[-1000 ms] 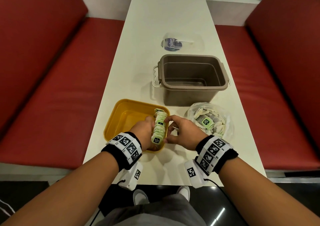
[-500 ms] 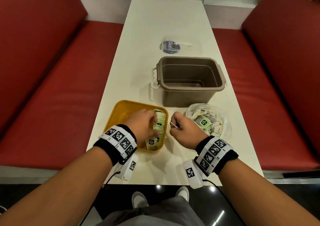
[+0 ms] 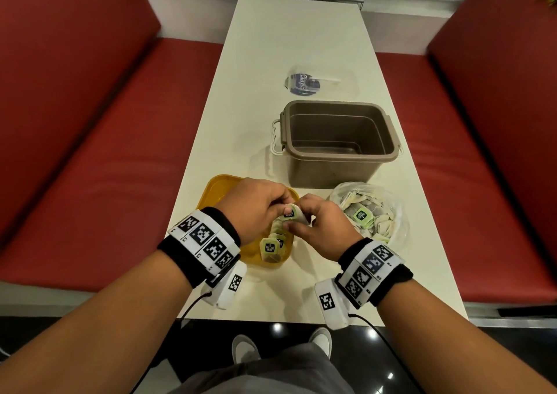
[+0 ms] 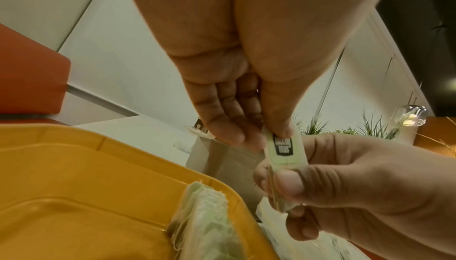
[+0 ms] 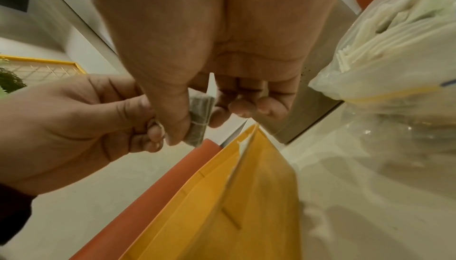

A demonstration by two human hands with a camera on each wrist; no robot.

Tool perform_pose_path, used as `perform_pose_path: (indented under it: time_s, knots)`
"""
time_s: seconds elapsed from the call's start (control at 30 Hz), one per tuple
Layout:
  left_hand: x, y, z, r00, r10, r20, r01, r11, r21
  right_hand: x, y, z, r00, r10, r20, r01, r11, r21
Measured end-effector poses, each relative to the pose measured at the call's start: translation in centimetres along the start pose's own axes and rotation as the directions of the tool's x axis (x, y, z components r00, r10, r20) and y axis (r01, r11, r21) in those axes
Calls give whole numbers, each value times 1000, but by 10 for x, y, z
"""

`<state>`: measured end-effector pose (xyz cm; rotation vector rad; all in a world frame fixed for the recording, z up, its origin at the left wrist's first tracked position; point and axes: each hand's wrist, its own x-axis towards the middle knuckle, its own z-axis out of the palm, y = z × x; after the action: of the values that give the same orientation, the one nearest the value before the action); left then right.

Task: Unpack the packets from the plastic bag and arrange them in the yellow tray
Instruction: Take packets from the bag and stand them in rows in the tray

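Both hands hold one small green-and-white tea packet (image 3: 291, 213) just above the right end of the yellow tray (image 3: 217, 188). My left hand (image 3: 256, 209) pinches its top edge between thumb and fingers; the packet (image 4: 283, 151) shows its dark label there. My right hand (image 3: 319, 227) pinches its lower end (image 5: 200, 119). A row of packets (image 3: 272, 244) stands on edge along the tray's right side (image 4: 209, 219). The clear plastic bag (image 3: 369, 211) with several more packets lies on the table to the right of the tray (image 5: 246, 196).
A brown plastic tub (image 3: 337, 140) with a white side handle stands just behind the tray and bag. Farther back lies a clear lid with a blue label (image 3: 304, 83). Red bench seats (image 3: 105, 152) flank the white table (image 3: 271, 46).
My left hand has lifted off the row of packets and met my right hand. Both now pinch the single packet over the tray's right end.
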<state>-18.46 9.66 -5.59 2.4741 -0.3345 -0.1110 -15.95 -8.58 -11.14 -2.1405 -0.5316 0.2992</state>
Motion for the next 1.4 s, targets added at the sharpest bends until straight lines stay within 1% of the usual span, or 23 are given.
perform_pose_path:
  time_s: [0.07,0.17,0.3,0.37,0.4,0.43,0.53,0.57,0.6,0.67,0.73,0.8,0.97,1.07,1.3,1.4]
  knots:
    - [-1,-1,-3,999,-28,18,28,999,39,1,0,2,1000,15,10,-15,999,-42]
    - [-5,-7,-9,981,-128,143,101,977,186,1,4,4,997,77,7,-76,992,-104]
    - [-13,-11,-4,914,-229,334,135,950,280,-1,9,7,984,161,72,-150,978,-142]
    - [-12,-13,7,877,-280,391,156,935,320,-3,11,9,979,172,109,-155,977,-149]
    - [-10,-16,13,865,-305,399,178,929,325,-3,12,10,978,169,123,-150,977,-150]
    - [-9,-19,19,859,-331,391,207,922,327,-3,13,11,977,166,134,-146,978,-150]
    - [-7,-30,35,863,-404,303,314,899,305,-2,15,12,972,180,149,-159,977,-142]
    - [-8,-33,38,858,-432,278,349,887,302,-2,16,12,971,185,150,-165,977,-137]
    - [-8,-34,41,848,-461,261,379,873,308,-2,16,12,970,188,152,-169,977,-132]
    - [-9,-36,45,822,-501,271,415,853,318,-3,17,12,969,193,154,-176,977,-123]
    - [-9,-38,48,803,-514,302,432,851,299,-3,17,12,967,200,157,-182,976,-119]
    - [-8,-36,51,797,-515,317,444,854,272,-3,17,12,967,202,154,-185,976,-118]
    - [-6,-28,56,824,-498,270,461,867,190,-3,16,13,968,201,152,-186,976,-110]
    - [-6,-26,58,819,-513,258,489,859,153,-3,16,13,967,202,152,-187,976,-112]
    - [0,-23,62,820,-517,248,462,852,248,-3,15,12,965,202,164,-184,976,-120]
    - [2,-21,63,792,-554,256,495,829,261,-2,14,10,966,193,171,-170,975,-142]
